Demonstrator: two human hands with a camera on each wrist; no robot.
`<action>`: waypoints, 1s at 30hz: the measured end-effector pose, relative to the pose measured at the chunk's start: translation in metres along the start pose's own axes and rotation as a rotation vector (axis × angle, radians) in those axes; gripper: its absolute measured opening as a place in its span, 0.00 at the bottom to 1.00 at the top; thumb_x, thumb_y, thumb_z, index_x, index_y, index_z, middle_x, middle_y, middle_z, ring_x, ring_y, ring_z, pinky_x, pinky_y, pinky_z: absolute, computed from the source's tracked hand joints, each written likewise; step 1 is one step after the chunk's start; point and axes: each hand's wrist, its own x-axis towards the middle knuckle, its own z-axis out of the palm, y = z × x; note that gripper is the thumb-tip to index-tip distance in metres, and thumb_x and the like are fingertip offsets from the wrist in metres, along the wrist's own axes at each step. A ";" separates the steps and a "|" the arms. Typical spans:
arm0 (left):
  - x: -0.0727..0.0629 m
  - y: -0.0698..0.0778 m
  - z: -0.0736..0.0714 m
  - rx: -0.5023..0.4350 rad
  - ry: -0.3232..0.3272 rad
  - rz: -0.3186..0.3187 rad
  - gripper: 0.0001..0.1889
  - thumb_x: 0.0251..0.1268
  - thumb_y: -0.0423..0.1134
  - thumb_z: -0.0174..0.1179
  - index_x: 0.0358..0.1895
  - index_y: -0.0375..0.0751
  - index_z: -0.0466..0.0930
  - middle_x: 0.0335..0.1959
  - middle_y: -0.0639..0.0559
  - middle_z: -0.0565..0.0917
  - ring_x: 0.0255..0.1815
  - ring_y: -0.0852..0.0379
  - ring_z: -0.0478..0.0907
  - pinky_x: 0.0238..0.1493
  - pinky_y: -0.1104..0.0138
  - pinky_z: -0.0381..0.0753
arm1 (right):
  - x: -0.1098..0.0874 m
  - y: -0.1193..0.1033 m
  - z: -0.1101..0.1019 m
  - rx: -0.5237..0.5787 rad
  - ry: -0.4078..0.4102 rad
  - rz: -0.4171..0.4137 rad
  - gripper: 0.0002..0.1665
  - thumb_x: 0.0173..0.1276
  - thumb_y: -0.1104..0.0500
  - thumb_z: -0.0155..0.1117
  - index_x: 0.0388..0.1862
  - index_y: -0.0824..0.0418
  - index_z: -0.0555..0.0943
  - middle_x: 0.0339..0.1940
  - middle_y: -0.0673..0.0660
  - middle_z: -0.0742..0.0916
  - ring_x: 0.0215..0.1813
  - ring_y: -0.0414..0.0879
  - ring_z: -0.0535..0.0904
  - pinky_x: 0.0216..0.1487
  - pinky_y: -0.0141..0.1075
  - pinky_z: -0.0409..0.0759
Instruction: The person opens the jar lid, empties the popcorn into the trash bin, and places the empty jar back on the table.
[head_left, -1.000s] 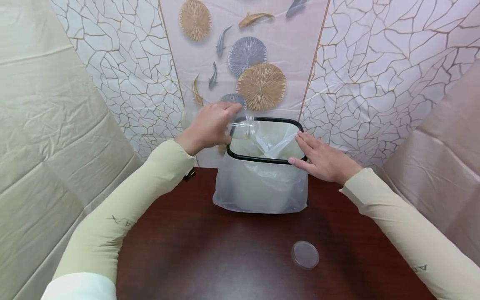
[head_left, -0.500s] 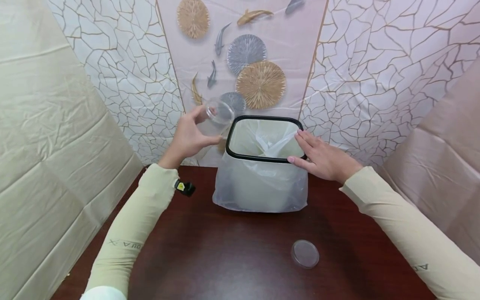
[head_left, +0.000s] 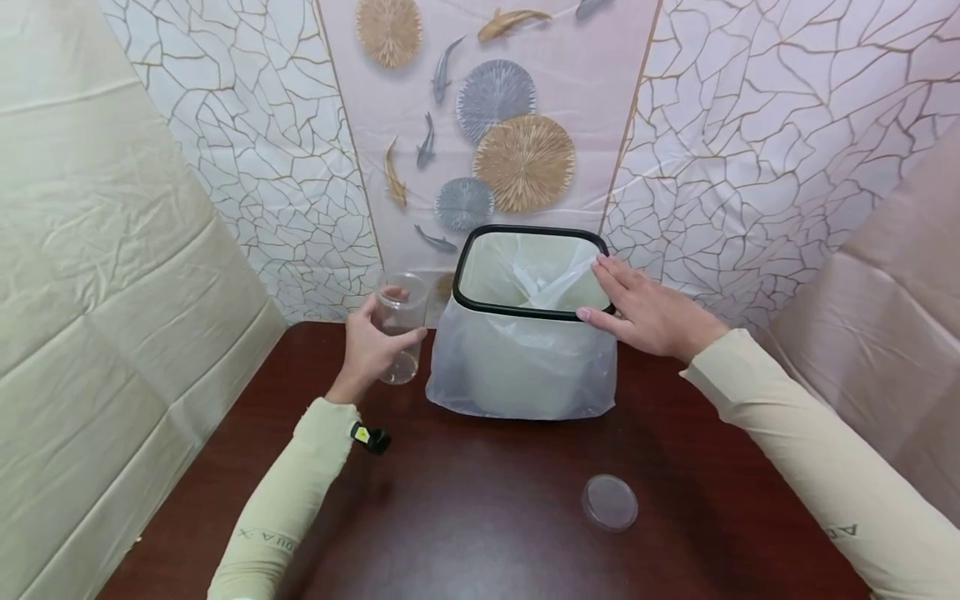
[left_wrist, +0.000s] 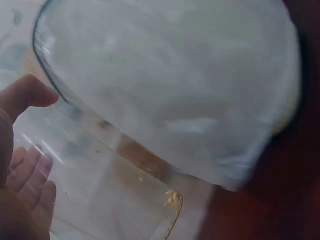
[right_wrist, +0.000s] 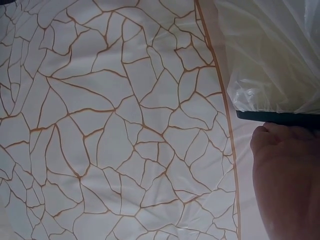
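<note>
A clear jar (head_left: 403, 360) without a lid stands nearly upright just left of the bin, its mouth facing up. My left hand (head_left: 366, 343) grips it round the side, thumb toward the bin. Whether its base touches the table, I cannot tell. In the left wrist view a few pale crumbs (left_wrist: 173, 198) cling inside near the jar's base. The trash bin (head_left: 525, 367) wears a translucent bag (head_left: 450, 375) folded outward under a black rim (head_left: 517, 312). My right hand (head_left: 648, 312) rests on the rim's right side with fingers extended; the right wrist view shows only part of it.
A round clear lid (head_left: 611, 502) lies on the dark red table (head_left: 480, 533), front right of the bin. Patterned sheeting (head_left: 750, 167) hangs close behind the bin, and beige cloth (head_left: 97, 292) closes in the left side.
The jar was tipped sideways over the bin's opening; my left hand has turned it upright and brought it left and down. My right hand has stayed on the rim.
</note>
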 end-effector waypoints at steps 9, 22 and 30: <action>-0.038 -0.048 0.013 -0.026 0.075 -0.085 0.34 0.46 0.31 0.83 0.62 0.40 0.81 0.57 0.42 0.88 0.49 0.63 0.82 0.50 0.76 0.80 | -0.001 0.001 0.001 0.004 -0.004 0.009 0.55 0.81 0.27 0.41 0.88 0.64 0.46 0.90 0.65 0.50 0.90 0.64 0.44 0.85 0.62 0.52; -0.064 -0.078 0.019 -0.133 0.017 -0.122 0.37 0.48 0.23 0.80 0.66 0.32 0.76 0.63 0.33 0.84 0.54 0.70 0.81 0.54 0.78 0.79 | -0.001 0.001 0.005 0.015 -0.002 0.004 0.55 0.81 0.28 0.41 0.88 0.63 0.45 0.90 0.64 0.49 0.90 0.63 0.43 0.85 0.62 0.53; -0.066 -0.079 -0.002 -0.028 -0.170 -0.126 0.51 0.50 0.36 0.84 0.78 0.50 0.62 0.72 0.47 0.80 0.71 0.55 0.76 0.71 0.63 0.74 | -0.001 0.000 0.005 0.022 -0.002 0.006 0.55 0.81 0.28 0.42 0.88 0.63 0.45 0.90 0.64 0.50 0.90 0.64 0.44 0.85 0.62 0.53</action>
